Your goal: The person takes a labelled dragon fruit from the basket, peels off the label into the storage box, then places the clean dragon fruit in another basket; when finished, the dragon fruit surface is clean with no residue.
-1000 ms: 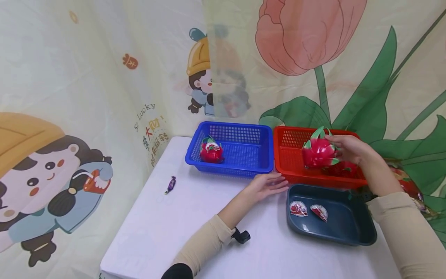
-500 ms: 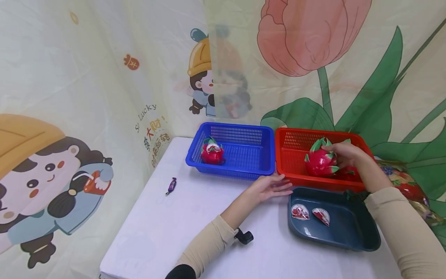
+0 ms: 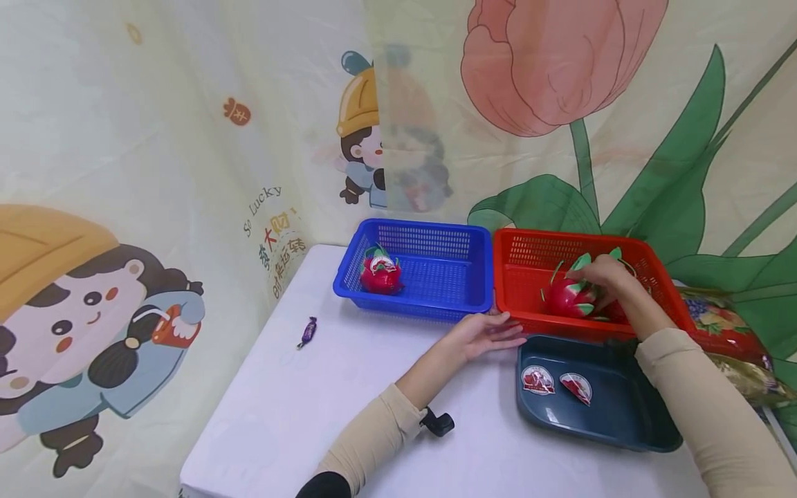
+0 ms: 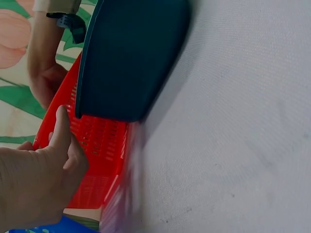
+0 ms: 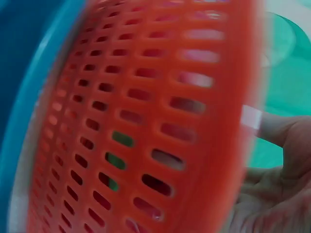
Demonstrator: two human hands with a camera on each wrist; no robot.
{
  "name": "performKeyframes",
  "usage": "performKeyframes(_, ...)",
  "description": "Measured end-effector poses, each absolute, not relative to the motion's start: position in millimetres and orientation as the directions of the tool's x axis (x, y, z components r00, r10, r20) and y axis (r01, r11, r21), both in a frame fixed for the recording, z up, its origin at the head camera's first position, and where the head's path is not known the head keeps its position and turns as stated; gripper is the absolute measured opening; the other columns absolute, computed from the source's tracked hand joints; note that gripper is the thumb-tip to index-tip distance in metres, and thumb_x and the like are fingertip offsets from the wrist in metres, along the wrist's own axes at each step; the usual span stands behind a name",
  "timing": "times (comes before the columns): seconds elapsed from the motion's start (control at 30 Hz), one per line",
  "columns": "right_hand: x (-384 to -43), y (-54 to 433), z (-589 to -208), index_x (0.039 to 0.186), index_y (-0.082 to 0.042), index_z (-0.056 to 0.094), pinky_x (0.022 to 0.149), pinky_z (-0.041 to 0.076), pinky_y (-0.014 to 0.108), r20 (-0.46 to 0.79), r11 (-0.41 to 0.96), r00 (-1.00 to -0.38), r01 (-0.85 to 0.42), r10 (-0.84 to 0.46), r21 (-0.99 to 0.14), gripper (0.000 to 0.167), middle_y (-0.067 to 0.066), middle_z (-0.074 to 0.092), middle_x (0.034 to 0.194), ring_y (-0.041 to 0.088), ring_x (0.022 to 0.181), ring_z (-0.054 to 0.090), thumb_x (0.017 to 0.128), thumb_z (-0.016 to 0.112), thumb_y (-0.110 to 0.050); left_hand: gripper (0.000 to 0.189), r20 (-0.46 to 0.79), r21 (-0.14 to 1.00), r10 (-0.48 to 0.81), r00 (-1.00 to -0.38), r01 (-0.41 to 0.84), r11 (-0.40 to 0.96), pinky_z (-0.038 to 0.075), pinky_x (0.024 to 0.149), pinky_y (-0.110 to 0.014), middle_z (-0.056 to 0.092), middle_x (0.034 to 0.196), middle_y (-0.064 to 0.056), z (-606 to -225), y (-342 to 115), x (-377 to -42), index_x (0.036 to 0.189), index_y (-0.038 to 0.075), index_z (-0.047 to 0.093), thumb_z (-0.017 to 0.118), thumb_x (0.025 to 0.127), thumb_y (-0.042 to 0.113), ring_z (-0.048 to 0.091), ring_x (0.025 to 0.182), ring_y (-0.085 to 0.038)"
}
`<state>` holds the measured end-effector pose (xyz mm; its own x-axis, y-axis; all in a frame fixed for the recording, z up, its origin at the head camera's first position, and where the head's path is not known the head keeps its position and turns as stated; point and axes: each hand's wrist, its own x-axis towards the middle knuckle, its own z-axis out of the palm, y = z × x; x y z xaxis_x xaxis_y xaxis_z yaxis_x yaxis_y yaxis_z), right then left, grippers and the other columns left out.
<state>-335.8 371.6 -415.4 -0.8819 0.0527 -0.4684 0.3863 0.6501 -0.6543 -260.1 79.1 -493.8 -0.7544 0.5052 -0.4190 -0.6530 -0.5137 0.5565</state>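
My right hand [image 3: 613,277] reaches into the red basket [image 3: 526,256], its bent fingers over the right side of a red dragon fruit [image 3: 565,299] with green tips. Whether they grip the fruit cannot be told; the basket wall hides the fingertips in the right wrist view. More red fruit [image 3: 616,311] shows partly under that hand. My left hand [image 3: 479,335] lies by the basket's front left corner, its fingers extended and loose. In the left wrist view, the left hand [image 4: 53,170] is beside the red rim.
A blue basket [image 3: 436,270] stands at left with one labelled dragon fruit [image 3: 381,274] inside. In front sits a dark tray [image 3: 610,422] holding two round stickers [image 3: 538,380], one folded. A purple wrapped candy [image 3: 307,333] lies on the white table. Shiny packaging [image 3: 725,325] is at far right.
The right hand has lowered the dragon fruit into the red basket, then shifted slightly right and down over it. The left hand has barely moved.
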Motion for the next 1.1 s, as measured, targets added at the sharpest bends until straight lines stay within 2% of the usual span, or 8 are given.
performKeyframes(0.1, -337.2, 360.7, -420.5, 0.115, 0.019, 0.051, 0.066, 0.065, 0.050, -0.418, 0.695, -0.902, 0.370, 0.109, -0.616, 0.055, 0.023, 0.063, 0.089, 0.032, 0.068, 0.074, 0.098, 0.071, -0.029, 0.012, -0.429, 0.548, 0.500, -0.753, -0.656, -0.519, 0.039, 0.113, -0.063, 0.055, 0.146, -0.030, -493.3, 77.5, -260.3, 0.095, 0.010, 0.061, 0.058, 0.103, 0.001, 0.050, 0.140, -0.046)
performKeyframes(0.23, -332.6, 357.9, -425.5, 0.100, 0.013, 0.056, 0.058, 0.064, 0.044, -0.316, 0.755, -0.931, 0.340, 0.184, -0.561, 0.051, 0.019, 0.064, 0.074, 0.031, 0.059, 0.072, 0.093, 0.077, -0.033, 0.010, -0.435, 0.549, 0.501, -0.748, -0.662, -0.511, 0.041, 0.113, -0.062, 0.062, 0.137, -0.028, -492.5, 77.5, -259.5, 0.096, 0.008, 0.063, 0.060, 0.102, 0.001, 0.051, 0.140, -0.045)
performKeyframes(0.4, -326.2, 363.0, -428.0, 0.091, 0.007, 0.060, 0.056, 0.063, 0.039, -0.248, 0.773, -0.943, 0.326, 0.222, -0.545, 0.052, 0.015, 0.066, 0.067, 0.027, 0.056, 0.071, 0.091, 0.077, -0.042, 0.008, -0.441, 0.596, 0.498, -0.747, -0.658, -0.460, 0.043, 0.111, -0.064, 0.072, 0.104, -0.014, -494.1, 69.5, -259.2, 0.095, 0.006, 0.067, 0.062, 0.099, 0.003, 0.068, 0.115, -0.032)
performKeyframes(0.57, -324.1, 371.3, -423.4, 0.103, 0.015, 0.060, 0.063, 0.065, 0.043, -0.277, 0.711, -0.936, 0.348, 0.219, -0.611, 0.061, 0.015, 0.069, 0.071, 0.031, 0.061, 0.074, 0.092, 0.077, -0.042, 0.010, -0.442, 0.611, 0.499, -0.745, -0.658, -0.441, 0.041, 0.112, -0.067, 0.072, 0.103, -0.011, -495.1, 52.0, -256.3, 0.096, 0.006, 0.070, 0.061, 0.098, 0.005, 0.069, 0.103, -0.025)
performKeyframes(0.67, -321.4, 376.3, -418.5, 0.112, 0.018, 0.059, 0.066, 0.065, 0.043, -0.297, 0.676, -0.930, 0.362, 0.216, -0.642, 0.064, 0.016, 0.071, 0.074, 0.031, 0.064, 0.076, 0.093, 0.076, -0.041, 0.012, -0.442, 0.610, 0.490, -0.751, -0.652, -0.450, 0.041, 0.112, -0.066, 0.072, 0.110, -0.014, -494.2, 40.9, -253.7, 0.098, 0.005, 0.071, 0.059, 0.097, 0.004, 0.068, 0.108, -0.027)
performKeyframes(0.83, -314.9, 385.7, -409.8, 0.122, 0.019, 0.058, 0.071, 0.065, 0.044, -0.306, 0.596, -0.936, 0.346, 0.172, -0.725, 0.068, 0.023, 0.073, 0.095, 0.030, 0.071, 0.077, 0.097, 0.073, -0.042, 0.013, -0.435, 0.597, 0.475, -0.765, -0.640, -0.483, 0.041, 0.113, -0.066, 0.068, 0.126, -0.020, -493.0, 22.8, -251.8, 0.101, 0.002, 0.070, 0.058, 0.097, 0.002, 0.064, 0.120, -0.031)
performKeyframes(0.97, -311.2, 393.3, -403.7, 0.136, 0.021, 0.049, 0.075, 0.065, 0.047, -0.324, 0.530, -0.938, 0.339, 0.124, -0.777, 0.075, 0.028, 0.073, 0.106, 0.032, 0.077, 0.078, 0.101, 0.067, -0.043, 0.012, -0.423, 0.587, 0.475, -0.772, -0.632, -0.505, 0.040, 0.113, -0.066, 0.069, 0.118, -0.017, -492.9, 7.4, -251.4, 0.099, 0.002, 0.069, 0.058, 0.097, 0.003, 0.064, 0.114, -0.030)
performKeyframes(1.1, -307.8, 395.7, -399.0, 0.141, 0.021, 0.042, 0.078, 0.064, 0.049, -0.336, 0.496, -0.936, 0.342, 0.104, -0.798, 0.081, 0.023, 0.076, 0.101, 0.032, 0.080, 0.078, 0.102, 0.064, -0.046, 0.011, -0.414, 0.582, 0.472, -0.778, -0.625, -0.520, 0.040, 0.114, -0.066, 0.067, 0.113, -0.016, -492.1, -10.3, -251.3, 0.097, 0.002, 0.068, 0.058, 0.098, 0.003, 0.062, 0.115, -0.031)
